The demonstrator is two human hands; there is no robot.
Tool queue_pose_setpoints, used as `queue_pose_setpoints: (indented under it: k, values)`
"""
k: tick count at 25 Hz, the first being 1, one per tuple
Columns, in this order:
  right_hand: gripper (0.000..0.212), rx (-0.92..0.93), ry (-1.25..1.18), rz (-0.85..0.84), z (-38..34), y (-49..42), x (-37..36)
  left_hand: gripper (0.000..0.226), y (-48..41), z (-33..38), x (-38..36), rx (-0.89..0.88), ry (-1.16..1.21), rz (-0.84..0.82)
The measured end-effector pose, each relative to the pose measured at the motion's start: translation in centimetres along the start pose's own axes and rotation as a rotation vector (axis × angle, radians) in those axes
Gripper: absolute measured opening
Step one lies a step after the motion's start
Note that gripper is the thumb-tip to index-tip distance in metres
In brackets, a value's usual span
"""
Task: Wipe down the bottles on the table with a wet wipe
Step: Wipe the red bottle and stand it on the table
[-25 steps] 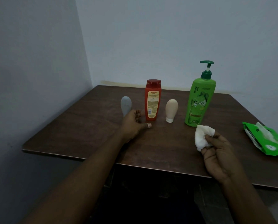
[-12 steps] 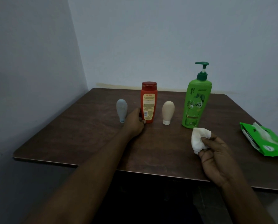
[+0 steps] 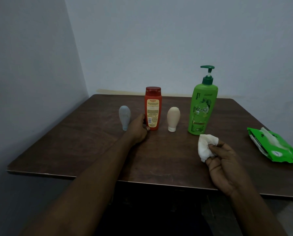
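Red bottle (image 3: 153, 109) mid-frame: left hand (image 3: 139, 128) curling round base; right hand (image 3: 225, 160) pinches wipe (image 3: 206, 146). Wiping likely not started; progress unclear.

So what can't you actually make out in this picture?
- Head view: the left hand covers the lower left side of the red bottle; how firm its grip is stays hidden behind the hand.
- The small print on the red bottle's label is too small and dim to read.
- The right hand hides part of the wet wipe.
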State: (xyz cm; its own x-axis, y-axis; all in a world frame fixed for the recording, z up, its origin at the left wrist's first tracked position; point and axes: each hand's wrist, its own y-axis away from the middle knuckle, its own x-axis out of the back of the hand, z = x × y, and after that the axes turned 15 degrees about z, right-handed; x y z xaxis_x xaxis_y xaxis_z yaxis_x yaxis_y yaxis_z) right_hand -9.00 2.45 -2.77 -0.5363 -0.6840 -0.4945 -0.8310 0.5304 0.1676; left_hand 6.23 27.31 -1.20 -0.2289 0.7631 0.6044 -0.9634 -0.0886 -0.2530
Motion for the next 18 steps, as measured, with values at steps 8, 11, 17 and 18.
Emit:
queue_pose_setpoints:
  k: [8,11,17,18]
  values:
    - [0.027,-0.059,-0.052,-0.014,-0.3,0.6,0.1,0.05,1.5,0.7,0.9,0.019,-0.03,-0.011]
    - [0.02,-0.042,-0.047,-0.02,-0.6,1.1,-0.2,0.05,3.5,0.5,1.9,-0.015,-0.051,0.018]
    - [0.029,0.009,-0.021,0.039,-0.4,0.7,-0.6,0.029,7.2,-1.0,4.0,-0.08,-0.204,0.464]
    - [0.029,0.015,-0.013,0.04,-0.5,0.7,-0.6,0.044,6.9,-1.2,4.3,-0.012,-0.264,0.535]
